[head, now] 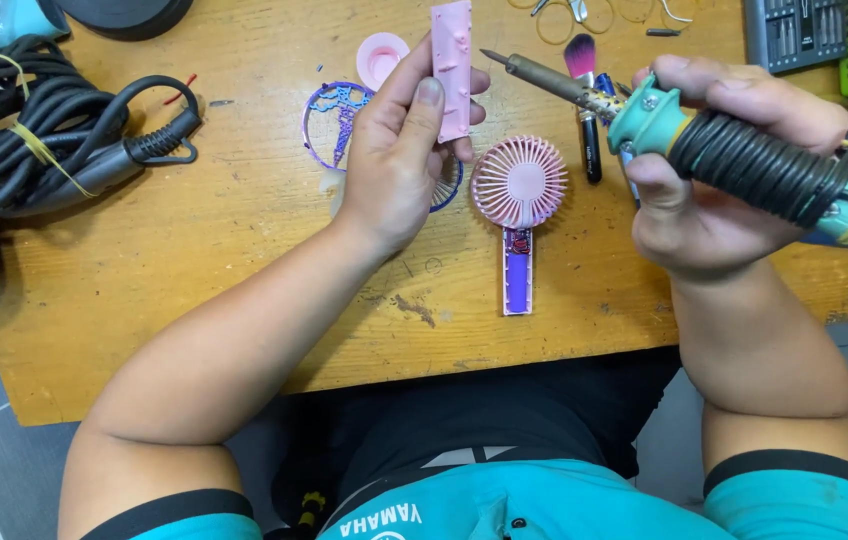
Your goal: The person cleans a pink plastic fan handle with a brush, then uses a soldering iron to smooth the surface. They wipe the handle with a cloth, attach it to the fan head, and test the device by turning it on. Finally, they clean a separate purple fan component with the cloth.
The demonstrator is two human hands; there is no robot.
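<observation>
Pink cover strip (452, 68), pink fan (518, 182) with purple handle inside. Soldering iron (734, 150): teal grip, black coiled cord, yellow bands. Purple grille (334, 125), pink round cap (381, 57), pink-tipped black brush (584, 95). Black cables (34, 120), yellow ties. Brown wooden table (194, 260).

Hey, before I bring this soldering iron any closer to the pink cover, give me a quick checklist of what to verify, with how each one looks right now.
1. Left hand grips the pink cover firmly: ok, pinched between thumb and fingers, upright.
2. Right hand holds the soldering iron by its handle, clear of the metal shaft: ok.
3. Iron tip apart from the cover: ok, a small gap shows.
4. Left fingertips away from the tip: ok, though close.
5. Opened pink fan lies flat on the wooden table: ok.
6. Iron hot: cannot tell.
</observation>
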